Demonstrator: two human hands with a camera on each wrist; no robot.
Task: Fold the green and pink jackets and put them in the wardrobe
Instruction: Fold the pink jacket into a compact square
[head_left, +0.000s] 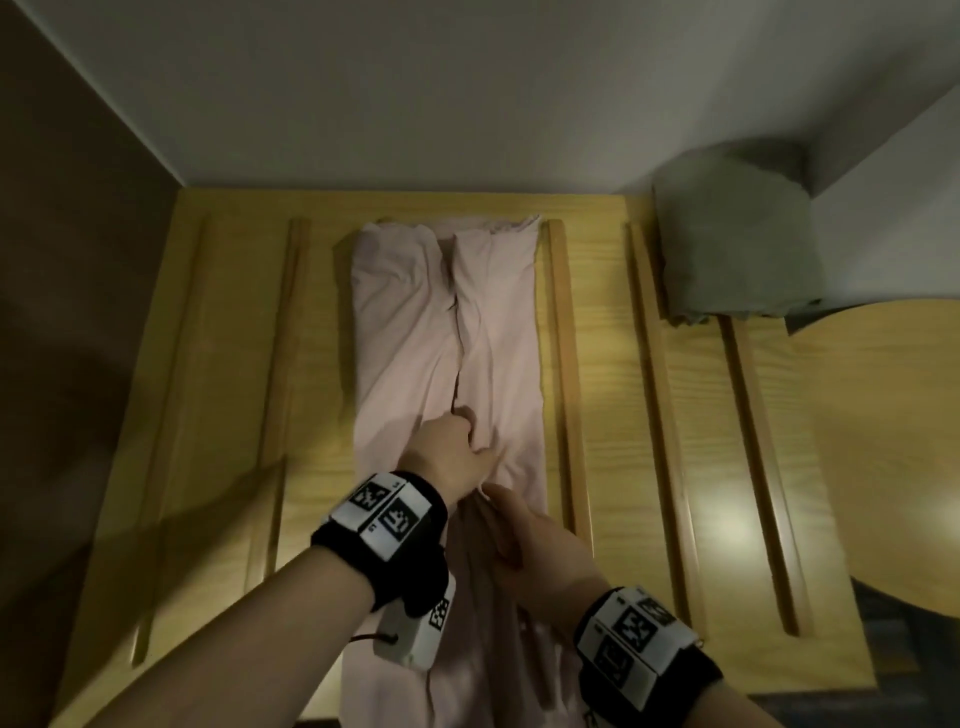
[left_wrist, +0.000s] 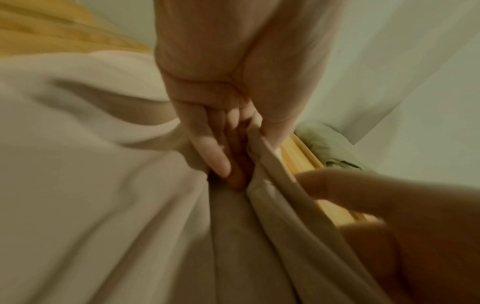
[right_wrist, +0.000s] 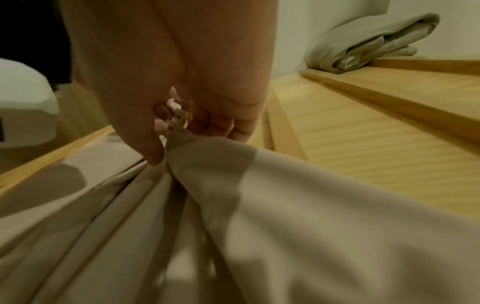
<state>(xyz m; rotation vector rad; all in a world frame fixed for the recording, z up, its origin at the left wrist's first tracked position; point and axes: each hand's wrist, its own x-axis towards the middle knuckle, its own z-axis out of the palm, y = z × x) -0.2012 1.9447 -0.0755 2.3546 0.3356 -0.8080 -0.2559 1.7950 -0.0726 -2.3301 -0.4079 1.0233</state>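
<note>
The pink jacket (head_left: 447, 322) lies lengthwise on the wooden surface (head_left: 675, 415), its two sides folded in to a seam down the middle. Its near end hangs over the front edge. My left hand (head_left: 480, 441) is at that seam; in the left wrist view the left hand (left_wrist: 241, 164) pinches a fabric edge between thumb and fingers. Just nearer, my right hand (head_left: 498, 514) grips a gathered bunch of the pink jacket (right_wrist: 285, 205), thumb against fingers (right_wrist: 155, 152). The green jacket (head_left: 737, 234) sits folded at the back right corner, against the wall.
Raised wooden slats (head_left: 563, 364) run front to back on both sides of the pink jacket. A round wooden tabletop (head_left: 883, 441) adjoins the surface on the right. White walls close the back and right; a dark panel stands on the left.
</note>
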